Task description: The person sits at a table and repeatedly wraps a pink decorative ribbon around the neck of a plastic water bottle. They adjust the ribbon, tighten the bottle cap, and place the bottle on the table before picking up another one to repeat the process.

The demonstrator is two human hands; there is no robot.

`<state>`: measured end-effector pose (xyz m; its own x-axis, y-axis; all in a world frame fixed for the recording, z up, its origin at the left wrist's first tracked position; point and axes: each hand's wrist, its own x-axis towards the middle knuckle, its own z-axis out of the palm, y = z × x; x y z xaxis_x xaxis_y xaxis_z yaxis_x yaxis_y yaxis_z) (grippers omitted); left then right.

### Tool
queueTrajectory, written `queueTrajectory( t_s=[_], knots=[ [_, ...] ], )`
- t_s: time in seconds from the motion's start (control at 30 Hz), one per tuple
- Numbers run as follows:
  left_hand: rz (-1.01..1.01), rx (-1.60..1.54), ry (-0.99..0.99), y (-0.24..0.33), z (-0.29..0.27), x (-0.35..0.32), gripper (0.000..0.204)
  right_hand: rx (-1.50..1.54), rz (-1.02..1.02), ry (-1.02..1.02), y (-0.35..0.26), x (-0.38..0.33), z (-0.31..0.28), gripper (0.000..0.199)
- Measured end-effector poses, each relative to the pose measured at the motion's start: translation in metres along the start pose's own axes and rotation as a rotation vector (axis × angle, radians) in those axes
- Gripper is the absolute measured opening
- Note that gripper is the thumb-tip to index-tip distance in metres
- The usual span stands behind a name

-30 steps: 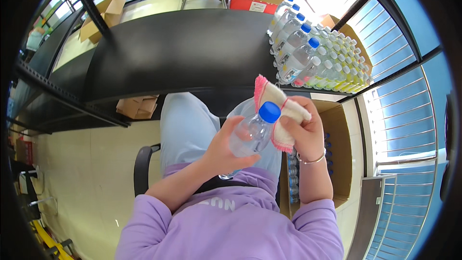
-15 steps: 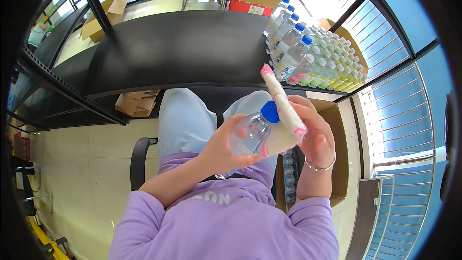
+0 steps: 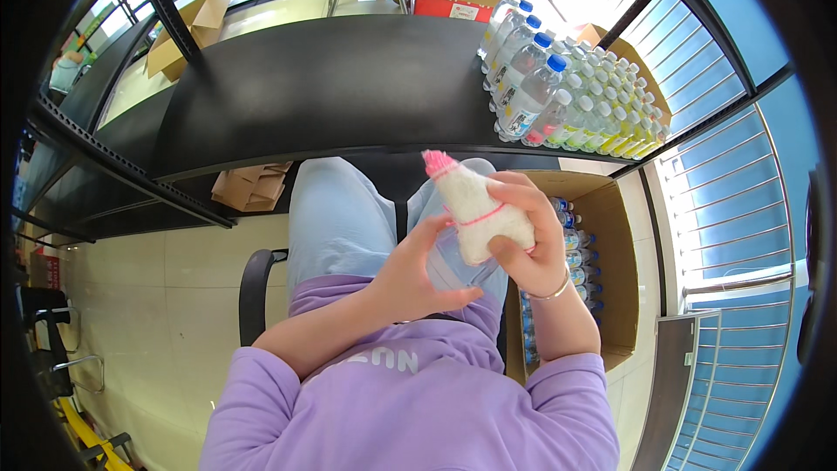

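A clear plastic bottle is held over my lap, with my left hand wrapped round its side. My right hand grips a white cloth with pink edging. The cloth lies over the upper part of the bottle and hides its cap. My right thumb presses on the cloth's near side, and a pink corner of it sticks up toward the shelf.
Ahead stands a black shelf. On its right end, rows of bottles with blue or white caps stand close together. At my right side an open cardboard box holds several bottles lying down. A metal railing runs along the right.
The cloth has swung from the bottle's right side over its top, covering the blue cap that showed before. My right hand has turned, its thumb now on the cloth.
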<state>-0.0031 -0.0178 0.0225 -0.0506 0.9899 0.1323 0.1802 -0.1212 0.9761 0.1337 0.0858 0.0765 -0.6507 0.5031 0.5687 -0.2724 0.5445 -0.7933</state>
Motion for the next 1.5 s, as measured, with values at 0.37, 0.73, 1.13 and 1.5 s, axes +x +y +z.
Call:
queueTrajectory(
  t_s=[0.37, 0.73, 1.13, 1.5],
  knots=[
    [0.137, 0.015, -0.132, 0.001, 0.006, 0.001, 0.072, 0.927, -0.298, -0.508, 0.028, 0.009, -0.012, 0.001],
    [-0.106, -0.001, 0.093, -0.005, 0.004, 0.008, 0.08, -0.215, 0.228, 0.196, 0.013, -0.009, 0.018, 0.037],
    [-0.175, 0.012, 0.18, -0.012, -0.002, 0.011, 0.078, -0.064, 0.306, 0.421, 0.035, -0.007, 0.005, 0.029],
    [-0.145, -0.249, 0.264, -0.019, -0.016, 0.015, 0.077, 0.033, 0.343, -0.084, 0.036, 0.001, -0.016, 0.03]
  ],
)
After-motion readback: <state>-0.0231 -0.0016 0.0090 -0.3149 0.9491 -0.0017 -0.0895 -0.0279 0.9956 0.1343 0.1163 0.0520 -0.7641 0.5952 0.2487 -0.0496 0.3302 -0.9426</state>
